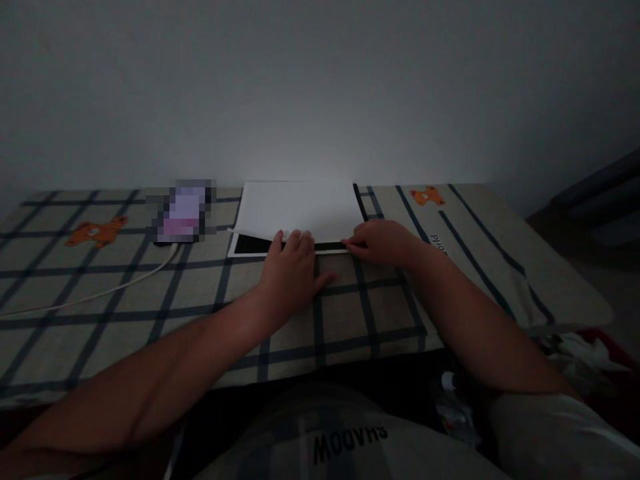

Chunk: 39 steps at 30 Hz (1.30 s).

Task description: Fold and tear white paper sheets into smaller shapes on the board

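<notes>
A white sheet of paper [300,208] lies on a dark flat pad with a white rim [246,244] at the far middle of the table. My left hand [291,270] rests flat on the sheet's near edge, fingers stretched out and thumb apart. My right hand [380,241] sits at the sheet's near right corner with its fingers curled, pinching the paper's edge against the pad. Both forearms reach in from below.
The table carries a beige cloth with dark checks and orange bear prints [97,232]. A phone [183,212] lies at the back left with a white cable [100,291] trailing left. A plain wall stands behind. Crumpled items [580,350] lie at the lower right.
</notes>
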Available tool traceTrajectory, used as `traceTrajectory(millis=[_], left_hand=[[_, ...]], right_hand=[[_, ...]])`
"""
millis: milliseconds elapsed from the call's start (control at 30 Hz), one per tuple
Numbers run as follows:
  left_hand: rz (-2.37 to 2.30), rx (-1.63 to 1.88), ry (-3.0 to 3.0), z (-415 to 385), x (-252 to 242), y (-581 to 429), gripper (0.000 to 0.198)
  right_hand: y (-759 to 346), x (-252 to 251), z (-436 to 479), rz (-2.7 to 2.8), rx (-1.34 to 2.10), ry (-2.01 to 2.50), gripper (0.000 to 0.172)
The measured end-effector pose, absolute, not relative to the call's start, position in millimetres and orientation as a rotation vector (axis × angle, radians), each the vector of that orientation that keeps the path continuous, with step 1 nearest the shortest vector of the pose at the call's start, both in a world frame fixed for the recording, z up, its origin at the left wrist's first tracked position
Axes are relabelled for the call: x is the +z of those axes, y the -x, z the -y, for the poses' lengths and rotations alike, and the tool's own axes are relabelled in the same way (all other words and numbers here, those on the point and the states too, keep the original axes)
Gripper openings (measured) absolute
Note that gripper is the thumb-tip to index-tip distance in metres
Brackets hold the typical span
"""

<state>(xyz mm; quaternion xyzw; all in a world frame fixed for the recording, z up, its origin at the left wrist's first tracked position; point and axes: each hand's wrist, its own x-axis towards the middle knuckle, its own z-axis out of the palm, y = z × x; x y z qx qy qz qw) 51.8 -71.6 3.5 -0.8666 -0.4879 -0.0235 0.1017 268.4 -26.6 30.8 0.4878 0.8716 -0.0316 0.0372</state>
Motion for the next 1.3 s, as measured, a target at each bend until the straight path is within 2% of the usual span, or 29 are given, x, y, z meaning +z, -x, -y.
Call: traceTrajectory(millis=[300,600,1300], left_hand=[[1.378,-0.112,2.564,67.1,0.9,-51.1,0.078],[1.336,-0.159,2.652,69.7,-3.6,-58.3,0.081],[1.265,-0.254,2.784,54.6,-19.0,-51.2,0.082]], right_hand=[[-269.9,27.4,29.1,-2.789,0.020,-1.457,0.038],[-259.9,18.4,30.7,-2.833,-0.012,-1.318,0.041],[-266.1,20.4,26.6,-2.786,0.023,-1.410,0.040]])
